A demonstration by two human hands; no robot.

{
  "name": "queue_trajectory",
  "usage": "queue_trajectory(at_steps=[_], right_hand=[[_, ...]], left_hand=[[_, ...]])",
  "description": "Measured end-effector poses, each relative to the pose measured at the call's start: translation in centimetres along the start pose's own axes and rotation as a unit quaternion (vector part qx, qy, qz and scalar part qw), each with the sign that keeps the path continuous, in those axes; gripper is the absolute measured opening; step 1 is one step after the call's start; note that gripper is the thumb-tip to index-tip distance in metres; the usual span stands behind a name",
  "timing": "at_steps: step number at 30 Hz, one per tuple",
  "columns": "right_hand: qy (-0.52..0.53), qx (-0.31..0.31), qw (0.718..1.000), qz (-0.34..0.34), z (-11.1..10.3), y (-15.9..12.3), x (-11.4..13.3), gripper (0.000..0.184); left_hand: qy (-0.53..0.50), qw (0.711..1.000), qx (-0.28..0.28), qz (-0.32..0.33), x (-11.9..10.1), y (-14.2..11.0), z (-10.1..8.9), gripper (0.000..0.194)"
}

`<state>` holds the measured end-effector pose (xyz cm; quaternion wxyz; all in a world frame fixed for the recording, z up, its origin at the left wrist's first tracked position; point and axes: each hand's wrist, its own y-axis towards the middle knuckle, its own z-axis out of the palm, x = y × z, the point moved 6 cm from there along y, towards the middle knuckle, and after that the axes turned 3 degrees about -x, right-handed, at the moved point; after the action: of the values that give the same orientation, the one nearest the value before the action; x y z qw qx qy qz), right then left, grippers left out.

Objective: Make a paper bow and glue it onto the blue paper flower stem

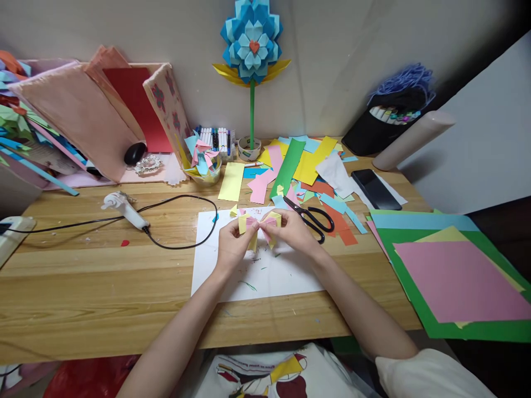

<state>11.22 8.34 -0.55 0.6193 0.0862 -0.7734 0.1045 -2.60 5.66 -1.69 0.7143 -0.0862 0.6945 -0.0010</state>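
Note:
Between my hands is a small yellow and pink paper bow (270, 221), raised over a white sheet (286, 276) dotted with paper scraps. My left hand (233, 243) pinches its left side. My right hand (295, 229) has thumb and fingers closed on the right side, and both thumbs nearly meet at the bow's middle. Fingers cover part of the folds. Black-handled scissors (319, 218) lie just beyond my right hand, blades pointing to the upper left. A tiny yellow paper piece (234, 210) sits at the sheet's far edge.
A glue gun (126, 210) with a looped black cord rests on the left. Cut paper strips (290, 166) cover the back, below a blue paper flower (253, 44) standing in a tape roll. A phone (375, 189) and stacked coloured sheets (460, 282) lie on the right.

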Motion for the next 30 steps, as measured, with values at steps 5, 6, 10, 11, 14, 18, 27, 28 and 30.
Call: queue_trajectory(at_steps=[5, 6, 10, 11, 14, 18, 27, 28, 30], right_hand=[[-0.022, 0.007, 1.0, 0.013, 0.1, 0.0, -0.3, 0.022], [-0.022, 0.004, 1.0, 0.011, 0.1, 0.0, -0.2, 0.022], [0.033, 0.005, 0.999, -0.007, 0.2, 0.0, 0.2, 0.022], [0.058, 0.015, 0.998, -0.006, 0.3, 0.0, 0.3, 0.022], [0.112, 0.038, 0.993, 0.008, 0.4, 0.1, 0.2, 0.025], [0.108, 0.015, 0.994, 0.01, 0.0, 0.2, -0.1, 0.028], [-0.038, -0.05, 0.996, -0.059, -0.2, -0.2, 1.1, 0.018], [-0.051, -0.059, 0.995, -0.061, -0.1, -0.3, 1.1, 0.018], [-0.071, -0.072, 0.993, -0.054, 0.0, -0.4, 1.0, 0.018]], left_hand=[[0.028, 1.0, 0.009, -0.001, 0.3, 0.1, 0.0, 0.028], [0.028, 1.0, 0.011, 0.003, 0.3, 0.1, 0.0, 0.028], [0.014, 0.999, 0.002, 0.03, 0.1, 0.2, -0.3, 0.028], [0.012, 0.999, -0.004, 0.037, 0.1, 0.3, -0.4, 0.028], [0.008, 0.999, -0.016, 0.047, 0.0, 0.4, -0.6, 0.027], [-0.001, 0.999, -0.006, 0.037, 0.0, 0.4, -0.4, 0.027], [-0.002, 1.0, -0.002, 0.024, 0.9, 0.4, -0.2, 0.028], [0.001, 1.0, -0.005, 0.027, 1.0, 0.4, -0.2, 0.027], [0.002, 1.0, -0.011, 0.029, 1.0, 0.3, -0.2, 0.027]])
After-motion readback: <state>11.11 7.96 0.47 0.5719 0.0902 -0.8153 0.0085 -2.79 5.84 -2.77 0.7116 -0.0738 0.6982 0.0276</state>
